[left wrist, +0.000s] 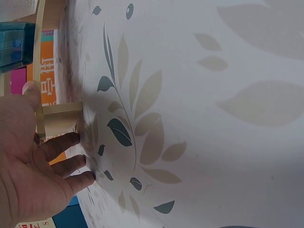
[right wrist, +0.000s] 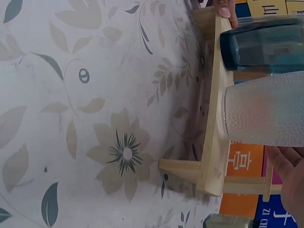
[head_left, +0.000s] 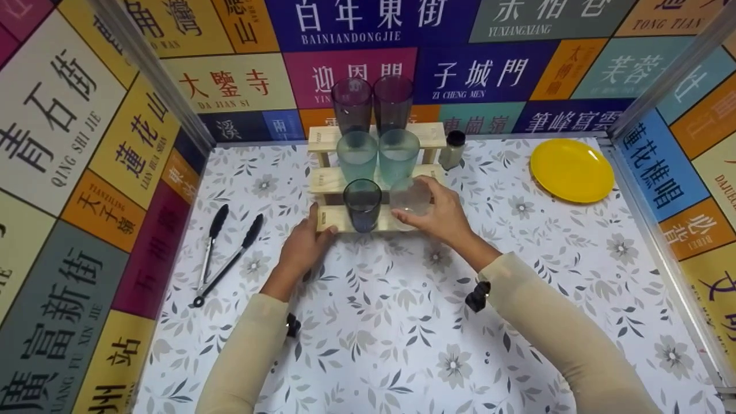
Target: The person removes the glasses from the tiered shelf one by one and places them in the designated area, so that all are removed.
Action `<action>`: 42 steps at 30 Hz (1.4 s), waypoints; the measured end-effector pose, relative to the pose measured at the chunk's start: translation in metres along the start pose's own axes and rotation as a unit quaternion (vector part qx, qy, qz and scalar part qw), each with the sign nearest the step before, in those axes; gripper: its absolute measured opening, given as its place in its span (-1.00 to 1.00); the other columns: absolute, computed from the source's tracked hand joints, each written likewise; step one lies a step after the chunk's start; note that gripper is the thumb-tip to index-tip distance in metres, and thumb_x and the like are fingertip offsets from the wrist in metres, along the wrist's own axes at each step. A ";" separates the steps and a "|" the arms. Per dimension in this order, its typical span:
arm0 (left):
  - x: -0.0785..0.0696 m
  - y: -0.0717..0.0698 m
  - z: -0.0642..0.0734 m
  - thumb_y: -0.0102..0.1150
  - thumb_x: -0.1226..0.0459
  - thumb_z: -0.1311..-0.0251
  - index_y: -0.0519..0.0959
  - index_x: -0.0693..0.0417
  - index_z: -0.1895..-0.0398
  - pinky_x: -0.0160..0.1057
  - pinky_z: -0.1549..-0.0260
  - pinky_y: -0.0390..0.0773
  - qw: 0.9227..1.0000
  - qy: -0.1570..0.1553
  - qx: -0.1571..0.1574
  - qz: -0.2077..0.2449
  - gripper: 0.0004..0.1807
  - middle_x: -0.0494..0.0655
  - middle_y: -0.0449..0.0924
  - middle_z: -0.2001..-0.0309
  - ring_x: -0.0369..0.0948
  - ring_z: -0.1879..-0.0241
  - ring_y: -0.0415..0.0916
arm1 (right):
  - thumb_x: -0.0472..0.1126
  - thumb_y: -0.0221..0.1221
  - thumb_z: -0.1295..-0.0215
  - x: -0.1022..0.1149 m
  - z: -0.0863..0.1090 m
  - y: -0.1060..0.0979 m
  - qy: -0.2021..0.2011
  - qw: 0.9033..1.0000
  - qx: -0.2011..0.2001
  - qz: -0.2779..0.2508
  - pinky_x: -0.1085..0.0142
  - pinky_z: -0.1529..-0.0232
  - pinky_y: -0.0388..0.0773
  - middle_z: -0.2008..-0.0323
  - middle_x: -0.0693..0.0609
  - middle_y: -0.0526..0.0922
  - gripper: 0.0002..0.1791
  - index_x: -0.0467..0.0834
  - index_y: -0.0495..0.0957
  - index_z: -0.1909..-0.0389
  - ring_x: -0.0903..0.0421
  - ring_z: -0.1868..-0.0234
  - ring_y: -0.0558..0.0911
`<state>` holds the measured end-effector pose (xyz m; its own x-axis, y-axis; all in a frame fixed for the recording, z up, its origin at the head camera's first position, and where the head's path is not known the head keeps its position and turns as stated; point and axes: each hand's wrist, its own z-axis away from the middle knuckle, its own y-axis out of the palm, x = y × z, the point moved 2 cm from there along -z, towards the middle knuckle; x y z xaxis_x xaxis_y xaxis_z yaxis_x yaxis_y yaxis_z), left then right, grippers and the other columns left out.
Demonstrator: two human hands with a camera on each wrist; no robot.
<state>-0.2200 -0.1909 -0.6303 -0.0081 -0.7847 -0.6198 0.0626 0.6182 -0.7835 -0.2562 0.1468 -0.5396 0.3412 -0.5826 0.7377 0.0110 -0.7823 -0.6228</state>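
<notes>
A three-step wooden rack (head_left: 333,219) bears several drinking glasses. My left hand (head_left: 303,246) is at the left end of its lowest step, holding it with the thumb on the front edge; in the left wrist view, the other fingers (left wrist: 71,164) spread beside the rack's leg. My right hand (head_left: 443,213) grips a clear, dimpled glass (right wrist: 266,110), thumb in front and fingers round its right side. That glass is upright with its base at the lowest step. Left of it stands a dark blue-grey glass (head_left: 363,208).
Two greenish glasses (head_left: 357,158) stand on the middle step, two purplish tall glasses (head_left: 352,106) on the top one. A black-capped jar (head_left: 453,150) is right of the rack. Tongs (head_left: 221,259) lie at left, a yellow plate (head_left: 571,171) at right. Printed panels (head_left: 351,23) wall the table.
</notes>
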 end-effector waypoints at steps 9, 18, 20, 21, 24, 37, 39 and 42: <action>-0.009 -0.005 0.000 0.06 -0.25 -0.64 -0.03 0.06 -0.85 0.37 -0.29 0.59 1.000 -0.021 0.019 -0.011 0.00 0.45 0.59 -0.36 0.37 -0.30 0.63 | 0.08 0.72 -0.07 -0.014 0.003 -0.022 -0.010 1.000 -0.010 -0.027 -0.13 -0.16 0.75 -0.18 -0.13 0.81 -0.09 -0.19 0.60 -0.39 -0.15 -0.19 0.77; -0.009 -0.005 0.002 0.04 -0.25 -0.65 -0.06 0.06 -0.85 0.38 -0.31 0.58 0.999 -0.026 0.027 -0.010 0.00 0.46 0.57 -0.40 0.37 -0.33 0.61 | 0.02 0.73 -0.06 -0.034 0.011 -0.050 0.005 0.999 -0.020 -0.036 -0.14 -0.23 0.74 -0.18 -0.14 0.82 -0.11 -0.16 0.61 -0.40 -0.14 -0.25 0.75; -0.010 -0.005 0.002 0.03 -0.26 -0.65 -0.06 0.06 -0.85 0.38 -0.33 0.57 0.999 -0.027 0.028 -0.010 0.00 0.45 0.56 -0.42 0.37 -0.35 0.60 | 0.01 0.73 -0.07 -0.039 0.012 -0.057 0.007 0.999 -0.022 -0.039 -0.14 -0.24 0.73 -0.18 -0.13 0.82 -0.13 -0.16 0.62 -0.39 -0.12 -0.25 0.75; -0.009 -0.005 0.002 0.03 -0.26 -0.65 -0.06 0.06 -0.85 0.38 -0.34 0.56 0.999 -0.027 0.029 -0.010 0.00 0.45 0.55 -0.43 0.38 -0.37 0.59 | 0.01 0.73 -0.08 -0.042 0.013 -0.060 0.009 0.999 -0.024 -0.037 -0.13 -0.24 0.73 -0.18 -0.12 0.82 -0.14 -0.15 0.62 -0.39 -0.11 -0.25 0.76; -0.009 -0.005 0.002 0.02 -0.27 -0.65 -0.07 0.07 -0.85 0.37 -0.38 0.54 0.999 -0.028 0.030 -0.007 0.01 0.45 0.52 -0.47 0.38 -0.40 0.56 | 0.01 0.72 -0.10 -0.051 0.015 -0.070 0.018 0.999 -0.030 -0.029 -0.12 -0.25 0.73 -0.18 -0.12 0.82 -0.15 -0.16 0.61 -0.38 -0.11 -0.24 0.76; -0.007 -0.005 0.003 0.04 -0.23 -0.65 -0.06 0.07 -0.85 0.37 -0.40 0.53 0.999 -0.027 0.027 0.003 -0.01 0.44 0.48 -0.51 0.38 -0.43 0.54 | 0.24 0.62 -0.21 -0.099 0.015 -0.087 0.100 0.995 -0.028 -0.010 -0.23 -0.42 0.59 -0.34 -0.15 0.72 -0.03 -0.09 0.48 -0.53 -0.17 -0.38 0.65; -0.008 -0.004 0.003 0.05 -0.22 -0.66 -0.06 0.09 -0.85 0.37 -0.39 0.53 0.999 -0.024 0.027 0.004 -0.01 0.45 0.49 -0.50 0.38 -0.42 0.54 | 0.27 0.60 -0.23 -0.106 0.015 -0.089 0.115 0.993 -0.027 -0.011 -0.24 -0.45 0.55 -0.38 -0.17 0.69 -0.01 -0.09 0.45 -0.56 -0.19 -0.41 0.62; -0.008 -0.005 0.002 0.06 -0.21 -0.65 -0.05 0.10 -0.84 0.37 -0.38 0.54 0.999 -0.022 0.025 0.005 -0.02 0.46 0.51 -0.48 0.38 -0.40 0.56 | 0.29 0.57 -0.26 -0.113 0.014 -0.091 0.133 0.991 -0.022 -0.012 -0.26 -0.50 0.51 -0.43 -0.20 0.64 0.03 -0.11 0.40 -0.60 -0.21 -0.46 0.58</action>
<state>-0.2182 -0.1874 -0.6213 0.0371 -0.7808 -0.6237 0.1126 0.6234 -0.7738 -0.2828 0.2863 -0.5699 0.0823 -0.5961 0.7987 -0.0268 -0.8025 -0.5961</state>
